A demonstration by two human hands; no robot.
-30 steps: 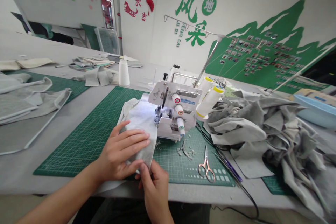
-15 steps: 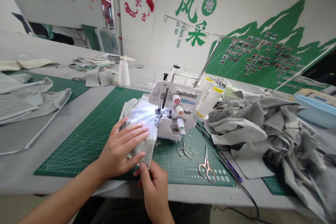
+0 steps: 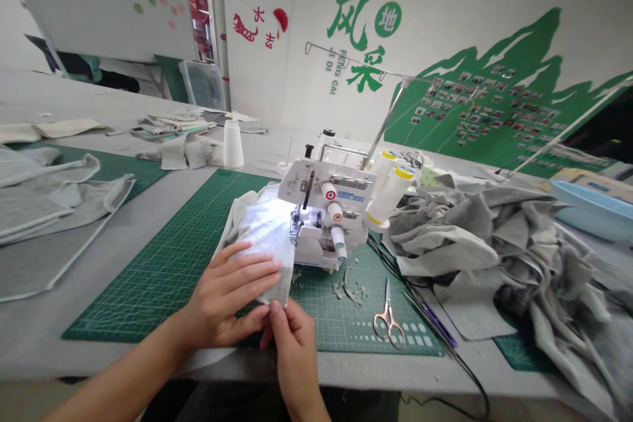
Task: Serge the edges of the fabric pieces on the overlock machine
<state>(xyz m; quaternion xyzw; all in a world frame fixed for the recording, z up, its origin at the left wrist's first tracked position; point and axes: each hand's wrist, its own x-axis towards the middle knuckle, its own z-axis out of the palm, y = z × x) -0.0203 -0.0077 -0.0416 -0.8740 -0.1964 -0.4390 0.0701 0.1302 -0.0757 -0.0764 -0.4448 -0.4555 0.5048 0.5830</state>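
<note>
Over green matting (image 3: 148,270), grey cloth (image 3: 264,231) lies under the left hand (image 3: 225,293).

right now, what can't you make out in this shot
Left hand: palm hidden in the head view, facing down against the gray cloth.
Right hand: head view, some fingers hidden behind its thumb.
Sewing machine: head view, needle too small to make out in the glare.
Blue lettering: head view, too small to read.
Blue basin: head view, one end cut off by the right edge.

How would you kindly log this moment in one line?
left hand: on grey fabric; right hand: pinching its near end; sewing machine: light on; scissors: on mat
</note>
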